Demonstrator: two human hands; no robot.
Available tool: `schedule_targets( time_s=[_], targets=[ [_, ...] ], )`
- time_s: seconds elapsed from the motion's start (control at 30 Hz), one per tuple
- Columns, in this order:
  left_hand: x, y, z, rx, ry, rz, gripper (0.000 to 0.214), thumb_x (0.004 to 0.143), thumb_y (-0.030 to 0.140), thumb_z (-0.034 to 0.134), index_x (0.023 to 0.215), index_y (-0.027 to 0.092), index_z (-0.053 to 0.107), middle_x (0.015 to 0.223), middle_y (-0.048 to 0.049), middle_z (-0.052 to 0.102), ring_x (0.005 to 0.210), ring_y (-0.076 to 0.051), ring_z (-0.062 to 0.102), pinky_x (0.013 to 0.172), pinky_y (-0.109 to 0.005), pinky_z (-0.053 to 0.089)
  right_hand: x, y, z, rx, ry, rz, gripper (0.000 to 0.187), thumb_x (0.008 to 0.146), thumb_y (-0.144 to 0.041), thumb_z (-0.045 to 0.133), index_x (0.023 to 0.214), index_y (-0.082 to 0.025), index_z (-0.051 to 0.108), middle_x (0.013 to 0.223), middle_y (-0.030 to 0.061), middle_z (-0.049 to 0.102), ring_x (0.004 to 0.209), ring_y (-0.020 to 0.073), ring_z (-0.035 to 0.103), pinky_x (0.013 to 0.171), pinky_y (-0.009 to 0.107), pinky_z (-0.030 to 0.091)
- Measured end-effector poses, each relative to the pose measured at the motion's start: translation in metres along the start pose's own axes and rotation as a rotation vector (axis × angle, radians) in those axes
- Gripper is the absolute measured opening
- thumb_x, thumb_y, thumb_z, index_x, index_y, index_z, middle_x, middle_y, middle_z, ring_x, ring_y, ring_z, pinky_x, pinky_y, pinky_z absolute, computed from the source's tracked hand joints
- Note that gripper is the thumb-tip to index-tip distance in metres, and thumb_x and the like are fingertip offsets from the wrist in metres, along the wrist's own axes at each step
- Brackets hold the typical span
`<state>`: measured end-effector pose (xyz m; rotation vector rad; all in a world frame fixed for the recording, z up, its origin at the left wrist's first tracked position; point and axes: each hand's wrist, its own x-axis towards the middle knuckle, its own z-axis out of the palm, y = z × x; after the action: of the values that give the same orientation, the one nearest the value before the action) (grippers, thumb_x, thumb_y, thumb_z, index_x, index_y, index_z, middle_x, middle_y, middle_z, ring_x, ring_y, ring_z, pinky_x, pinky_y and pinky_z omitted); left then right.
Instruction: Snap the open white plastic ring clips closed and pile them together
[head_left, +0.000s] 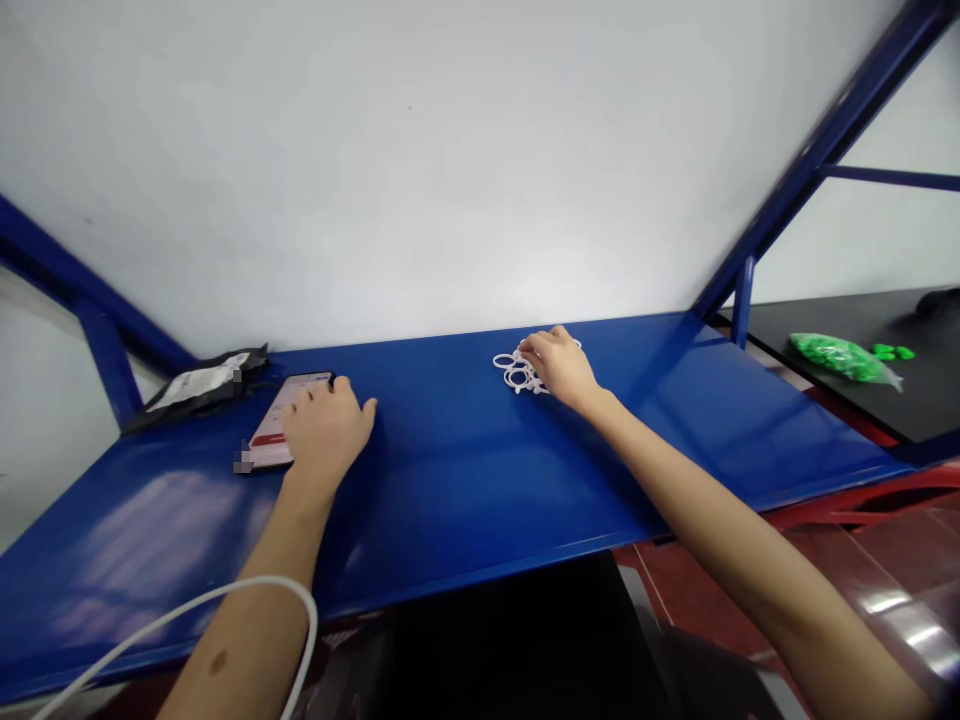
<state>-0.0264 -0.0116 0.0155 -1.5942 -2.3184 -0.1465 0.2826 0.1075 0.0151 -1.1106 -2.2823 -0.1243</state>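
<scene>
My left hand (326, 428) rests on a smartphone (279, 423) that lies on the blue table (465, 470); its fingers curl over the phone's right side. My right hand (556, 363) reaches to the back of the table and lies on a small pile of white rings (511, 371), fingers bent down onto them. Whether it grips any ring is hidden by the hand.
A black packet with a white label (201, 385) lies at the table's back left. A white cable (225, 600) loops over my left forearm. To the right, a black surface (847, 320) carries a bag of green pieces (840, 356). Blue frame struts (817, 150) rise at the right.
</scene>
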Motion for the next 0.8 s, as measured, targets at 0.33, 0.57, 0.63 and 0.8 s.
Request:
schedule_targets(
  time_s=[0.33, 0.57, 0.63, 0.8],
  targets=[
    [0.002, 0.022, 0.023, -0.452, -0.142, 0.414, 0.031, 0.089, 0.02, 0.045, 0.112, 0.018, 0.066, 0.103, -0.0106, 0.07, 0.095, -0.027, 0.062, 0.086, -0.04, 0.049, -0.026, -0.005, -0.004, 0.022, 0.051, -0.08, 0.016, 0.1, -0.022, 0.054, 0.098, -0.019, 0.069, 0.096, 0.0109, 0.072, 0.091, 0.0283, 0.052, 0.083, 0.042, 0.046],
    [-0.003, 0.01, 0.002, -0.264, 0.091, 0.258, 0.034, 0.095, 0.039, 0.046, 0.111, 0.017, 0.066, 0.105, -0.017, 0.07, 0.102, -0.036, 0.061, 0.089, -0.049, 0.047, -0.043, -0.051, 0.0, 0.109, -0.047, -0.244, 0.022, 0.102, -0.023, 0.047, 0.1, -0.018, 0.068, 0.094, 0.0107, 0.068, 0.091, 0.0259, 0.051, 0.088, 0.043, 0.047],
    [-0.002, -0.002, 0.0, -0.097, 0.064, 0.099, 0.041, 0.094, 0.043, 0.046, 0.114, 0.012, 0.065, 0.104, -0.0221, 0.069, 0.099, -0.039, 0.063, 0.085, -0.051, 0.047, -0.047, -0.058, 0.003, 0.116, -0.096, -0.27, 0.024, 0.103, -0.025, 0.046, 0.099, -0.017, 0.068, 0.092, 0.0104, 0.067, 0.089, 0.025, 0.051, 0.085, 0.04, 0.047],
    [-0.002, 0.003, 0.008, -0.132, -0.152, 0.145, 0.041, 0.093, 0.043, 0.046, 0.114, 0.013, 0.065, 0.108, -0.0209, 0.068, 0.096, -0.037, 0.066, 0.08, -0.047, 0.05, -0.051, -0.06, 0.006, 0.125, -0.133, -0.264, 0.021, 0.102, -0.024, 0.049, 0.097, -0.016, 0.068, 0.09, 0.0099, 0.067, 0.086, 0.0237, 0.051, 0.082, 0.038, 0.047]
  ],
)
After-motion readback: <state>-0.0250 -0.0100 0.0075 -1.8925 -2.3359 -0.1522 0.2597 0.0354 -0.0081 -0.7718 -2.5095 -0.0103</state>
